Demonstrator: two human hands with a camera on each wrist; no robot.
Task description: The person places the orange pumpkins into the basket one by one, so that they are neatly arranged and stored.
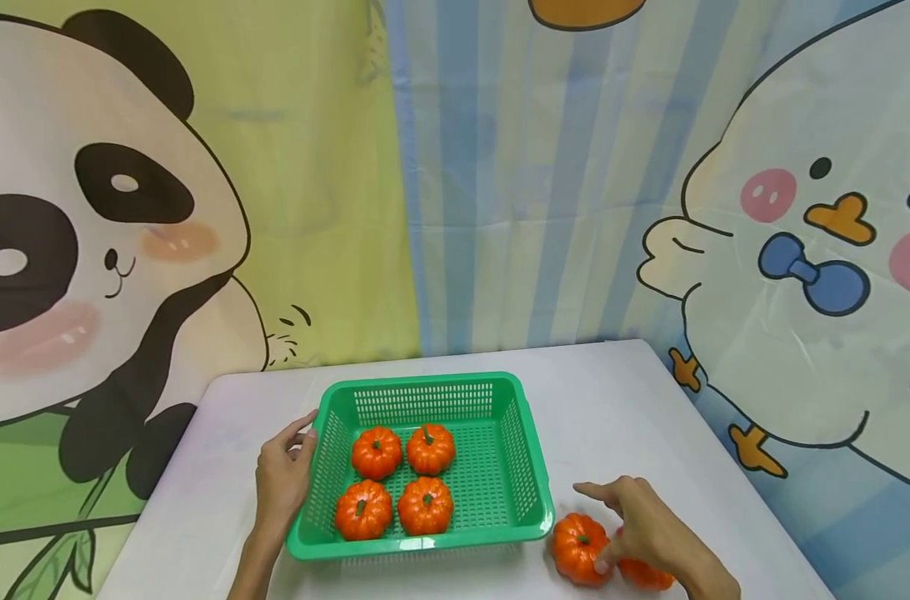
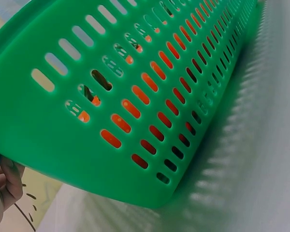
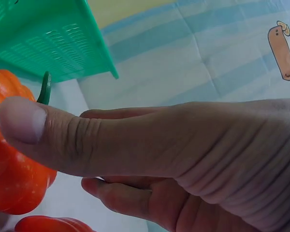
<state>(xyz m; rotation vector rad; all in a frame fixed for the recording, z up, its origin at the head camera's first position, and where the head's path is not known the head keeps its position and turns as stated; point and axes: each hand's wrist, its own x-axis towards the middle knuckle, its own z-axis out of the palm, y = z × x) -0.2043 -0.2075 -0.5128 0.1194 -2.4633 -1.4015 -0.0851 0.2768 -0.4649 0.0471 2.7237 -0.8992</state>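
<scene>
A green slotted basket stands mid-table and holds several orange toy pumpkins. My left hand is at the basket's left wall, its thumb and fingers holding the rim near the far corner. In the left wrist view the basket wall fills the frame and curled fingertips show under the rim. Right of the basket, my right hand hovers over two loose pumpkins. Its thumb touches the nearer pumpkin, the forefinger stretched out above it. The other pumpkin lies partly under the palm. In the right wrist view the thumb lies against that pumpkin.
The table is white, with its right edge close behind my right hand. Cartoon cloths, a panda and a duck, hang right behind the table's far edge.
</scene>
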